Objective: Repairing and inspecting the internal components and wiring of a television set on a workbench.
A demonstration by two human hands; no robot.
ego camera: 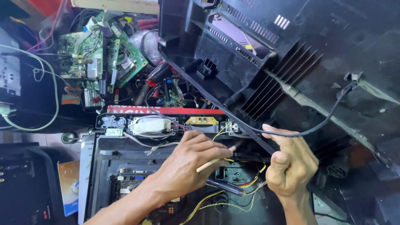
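Note:
My left hand [189,162] reaches in from the lower left and is closed on a thin pale wooden stick [213,160], whose tip points at the top edge of an opened black chassis [104,166] with yellow and red wires. My right hand [291,164] is clenched on the lower edge of a big black plastic back cover [300,62], which is tilted up to the right. A black cable [329,116] runs from the cover across my right thumb. Between my hands, a screwdriver with a dark handle [227,188] lies inside the chassis.
Two green circuit boards [83,54] lie in a heap of parts and wires at the back left. A red strip [166,110] borders the chassis. A white cable [52,91] loops on the left. A booklet [68,187] and a black box [21,183] sit at the lower left.

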